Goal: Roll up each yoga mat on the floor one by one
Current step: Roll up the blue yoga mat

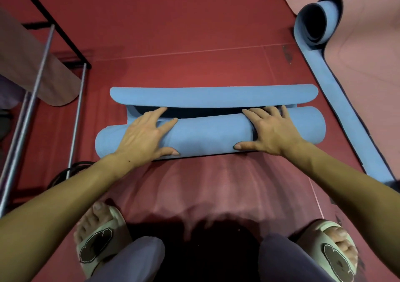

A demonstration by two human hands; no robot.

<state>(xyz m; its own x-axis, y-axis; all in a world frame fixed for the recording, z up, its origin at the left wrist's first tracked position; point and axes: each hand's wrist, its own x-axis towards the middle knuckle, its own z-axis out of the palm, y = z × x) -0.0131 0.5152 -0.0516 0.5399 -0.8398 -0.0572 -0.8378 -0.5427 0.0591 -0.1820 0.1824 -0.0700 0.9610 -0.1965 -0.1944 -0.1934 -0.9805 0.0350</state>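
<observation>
Both hands (pixel 207 134) flat on blue mat (pixel 212 133)

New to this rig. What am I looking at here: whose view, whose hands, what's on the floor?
There is no robot: a person works bare-handed, and the single picture comes from a wide-angle camera on their head, looking down past their arms to their slippered feet.

In front of them, on the red floor, lies a blue yoga mat, almost fully rolled; its last flap still lies flat beyond the roll. The left hand and right hand rest on top of the roll with fingers spread, pressing rather than taking a closed grip.

At right, a second blue mat is only partly rolled. A metal rack stands at left.
</observation>
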